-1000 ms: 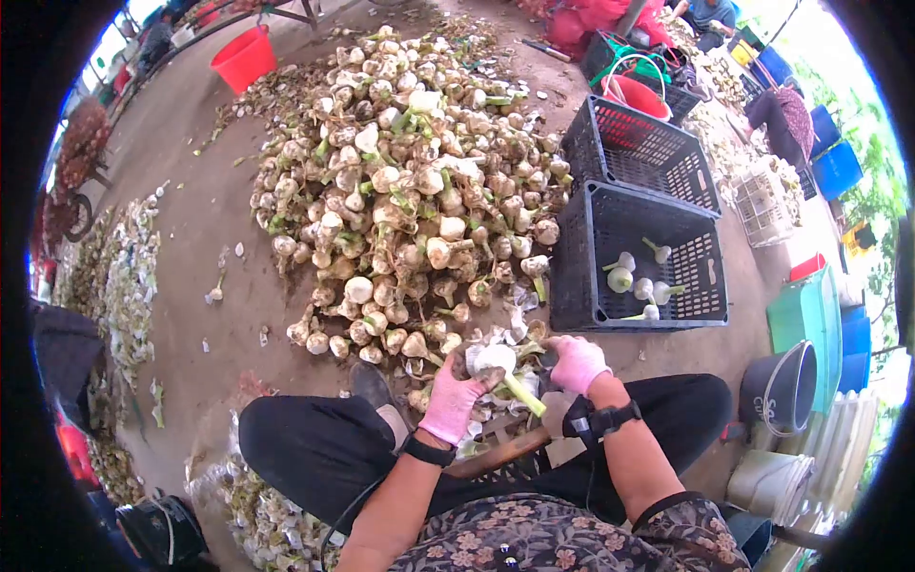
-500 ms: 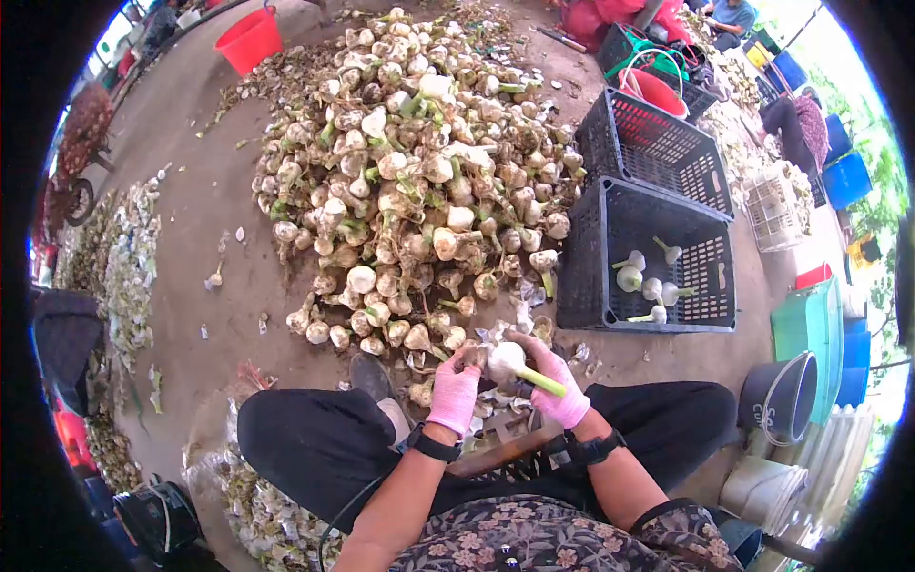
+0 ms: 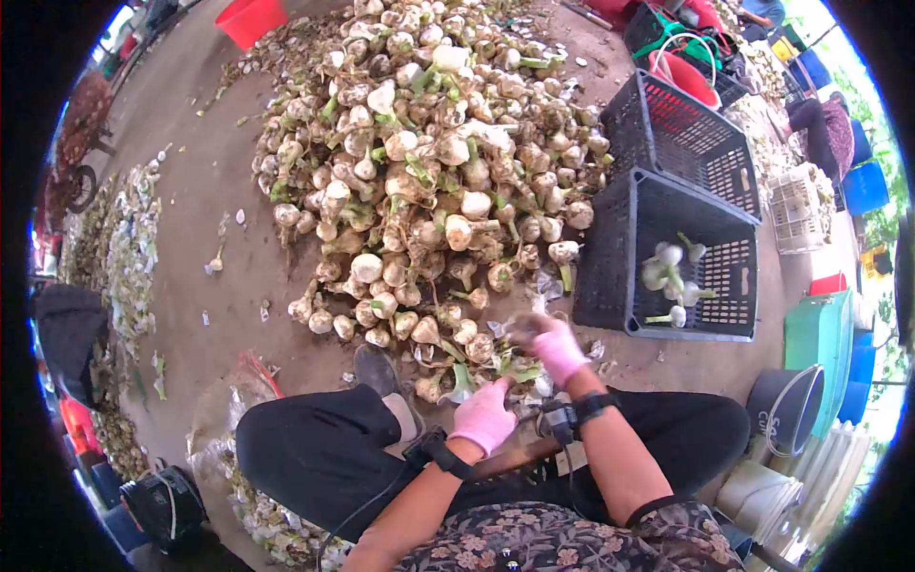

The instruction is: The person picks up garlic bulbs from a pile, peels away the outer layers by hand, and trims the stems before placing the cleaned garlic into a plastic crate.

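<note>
My left hand (image 3: pixel 484 418), in a pink glove, is low in front of my lap with its fingers curled. What it grips is hidden; a garlic bulb with a pale green stem (image 3: pixel 462 383) lies beside it. My right hand (image 3: pixel 551 345), also gloved, is above and to the right, its fingers smeared by motion, so any hold is unclear. The large garlic heap (image 3: pixel 419 181) rises beyond both hands. At the right, a black crate (image 3: pixel 602 262) has several cleaned white bulbs (image 3: pixel 662 276) with short green stems inside.
A second black crate (image 3: pixel 701 157) adjoins the first. Behind it is a red bucket (image 3: pixel 684 81). A dark bucket (image 3: pixel 786 410) and a green bin (image 3: pixel 822 357) stand at the right. Garlic skins (image 3: pixel 133 248) lie at the left. Another person (image 3: pixel 827 133) sits at the upper right.
The stemmed bulb between my hands is no longer there, and another white bulb shows in the crate. My hands have moved apart, the left lower. The view has shifted slightly.
</note>
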Available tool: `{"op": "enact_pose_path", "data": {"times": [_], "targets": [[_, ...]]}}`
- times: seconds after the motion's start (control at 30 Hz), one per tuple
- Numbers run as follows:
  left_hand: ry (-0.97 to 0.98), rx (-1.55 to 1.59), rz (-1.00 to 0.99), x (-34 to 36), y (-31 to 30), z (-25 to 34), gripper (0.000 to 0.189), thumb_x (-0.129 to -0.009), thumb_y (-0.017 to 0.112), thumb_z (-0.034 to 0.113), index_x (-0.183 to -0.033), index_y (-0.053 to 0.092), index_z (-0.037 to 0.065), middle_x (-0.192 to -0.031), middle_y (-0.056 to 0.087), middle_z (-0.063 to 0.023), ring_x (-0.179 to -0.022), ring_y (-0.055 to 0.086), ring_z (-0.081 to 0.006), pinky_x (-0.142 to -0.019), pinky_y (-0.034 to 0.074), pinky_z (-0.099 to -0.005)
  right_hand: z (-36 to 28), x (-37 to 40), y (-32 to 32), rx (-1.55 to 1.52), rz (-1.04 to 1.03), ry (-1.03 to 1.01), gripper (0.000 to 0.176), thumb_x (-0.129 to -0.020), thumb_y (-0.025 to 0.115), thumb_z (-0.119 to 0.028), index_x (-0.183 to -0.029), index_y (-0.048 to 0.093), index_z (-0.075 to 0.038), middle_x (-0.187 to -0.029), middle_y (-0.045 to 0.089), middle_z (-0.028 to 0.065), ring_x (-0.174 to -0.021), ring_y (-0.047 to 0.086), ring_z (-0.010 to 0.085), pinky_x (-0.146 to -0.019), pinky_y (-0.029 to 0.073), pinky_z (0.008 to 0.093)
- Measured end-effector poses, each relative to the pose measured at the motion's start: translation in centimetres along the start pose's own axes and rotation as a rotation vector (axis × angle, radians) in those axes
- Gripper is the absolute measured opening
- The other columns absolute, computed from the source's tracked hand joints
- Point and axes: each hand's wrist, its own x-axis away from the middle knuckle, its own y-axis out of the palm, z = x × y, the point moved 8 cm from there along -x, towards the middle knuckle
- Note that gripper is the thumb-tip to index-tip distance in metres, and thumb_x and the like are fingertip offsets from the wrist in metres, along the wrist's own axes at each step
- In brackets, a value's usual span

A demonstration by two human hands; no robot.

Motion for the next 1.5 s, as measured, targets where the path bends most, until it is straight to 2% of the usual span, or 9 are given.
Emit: {"op": "enact_pose_path", "data": {"times": [0.07, 0.13, 0.27, 0.5, 0.63, 0.8, 0.87, 1.27, 1.5], "targets": [[-0.04, 0.087, 0.097, 0.0, -1.3, -0.3, 0.047, -0.073, 0.062, 0.019, -0.118, 0.055, 0.007, -0.111, 0.059, -0.0177, -0.1, 0.058, -0.0329, -0.086, 0.047, -0.0394, 5.2, -3.3, 4.1, 0.499, -0.002, -0.245, 0.041, -0.069, 0.066, -0.008, -0.11, 0.062, -0.007, -0.103, 0.065, 0.0123, -0.095, 0.062, 0.0264, -0.083, 0.049, 0.0346], [-0.032, 0.123, 0.201, -0.3, -1.7, -1.0, 0.044, -0.072, 0.064, 0.019, -0.113, 0.057, 0.005, -0.105, 0.061, -0.017, -0.093, 0.061, -0.0325, -0.081, 0.049, -0.0381, 7.1, -4.1, 6.8, 0.896, 0.003, -0.056, 0.051, -0.07, 0.064, -0.012, -0.119, 0.055, -0.008, -0.117, 0.057, 0.0177, -0.107, 0.056, 0.0322, -0.088, 0.046, 0.038], [-0.023, 0.394, 0.399, -0.5, -3.4, -1.9, 0.038, -0.073, 0.065, 0.008, -0.11, 0.056, 0.002, -0.097, 0.063, -0.0114, -0.086, 0.063, -0.0238, -0.078, 0.049, -0.0327, 7.3, -4.1, 8.5, 0.946, -0.022, 0.007, 0.056, -0.067, 0.067, -0.015, -0.121, 0.051, -0.01, -0.116, 0.056, 0.0183, -0.105, 0.056, 0.0349, -0.091, 0.046, 0.0395], [-0.113, 0.858, 0.605, -1.8, -3.1, -6.6, 0.049, -0.073, 0.06, -0.004, -0.121, 0.048, -0.003, -0.105, 0.061, -0.011, -0.094, 0.058, -0.0179, -0.085, 0.045, -0.0275, 7.0, -2.4, 4.9, 0.47, -0.035, 0.052, 0.045, -0.064, 0.072, -0.016, -0.106, 0.061, -0.003, -0.104, 0.062, 0.02, -0.097, 0.061, 0.0308, -0.085, 0.048, 0.036], [-0.199, 0.725, 0.5, -0.6, -4.3, -4.5, 0.056, -0.075, 0.06, -0.006, -0.128, 0.043, -0.001, -0.116, 0.056, -0.0116, -0.105, 0.055, -0.0171, -0.089, 0.044, -0.0271, 3.8, 0.1, 4.0, -0.32, -0.078, 0.031, 0.045, -0.073, 0.07, 0.001, -0.114, 0.053, 0.002, -0.109, 0.059, 0.0078, -0.098, 0.058, 0.0174, -0.082, 0.049, 0.0299], [0.124, 1.092, 0.377, -0.5, -5.3, -2.2, 0.054, -0.079, 0.064, -0.004, -0.128, 0.043, -0.001, -0.118, 0.056, -0.0091, -0.105, 0.055, -0.0162, -0.09, 0.046, -0.0278, -4.7, 5.3, 2.2, -0.177, -0.066, -0.098, 0.039, -0.078, 0.07, -0.003, -0.114, 0.054, -0.002, -0.104, 0.061, 0.0048, -0.095, 0.057, 0.0127, -0.082, 0.048, 0.0266], [0.179, 1.342, 0.252, -0.2, -5.4, -1.6, 0.056, -0.078, 0.057, -0.012, -0.13, 0.041, -0.001, -0.122, 0.054, -0.0103, -0.108, 0.055, -0.0163, -0.093, 0.045, -0.0282, -4.1, 6.6, 1.5, -0.649, -0.149, 0.067, 0.034, -0.085, 0.066, -0.015, -0.114, 0.052, 0.0, -0.1, 0.058, 0.0059, -0.088, 0.058, 0.0137, -0.077, 0.051, 0.0284], [0.363, 1.479, 0.059, 1.5, -5.8, 0.7, 0.049, -0.086, 0.062, 0.004, -0.131, 0.043, -0.001, -0.121, 0.055, -0.0104, -0.108, 0.054, -0.0158, -0.094, 0.045, -0.0285, -9.9, 9.5, 0.9, -0.206, -0.156, -0.174, 0.041, -0.088, 0.062, -0.033, -0.113, 0.056, -0.001, -0.089, 0.06, 0.0017, -0.067, 0.056, 0.0074, -0.059, 0.047, 0.0216], [0.446, 1.211, 0.147, 3.1, -7.2, 1.8, 0.063, -0.075, 0.075, 0.005, -0.128, 0.041, -0.001, -0.115, 0.057, -0.0093, -0.102, 0.056, -0.0139, -0.088, 0.048, -0.0272, -9.6, 8.6, 2.5, -0.107, -0.134, -0.202, 0.028, -0.077, 0.073, -0.012, -0.099, 0.059, 0.0, -0.084, 0.06, 0.0023, -0.078, 0.052, 0.0083, -0.07, 0.045, 0.0247]]}}
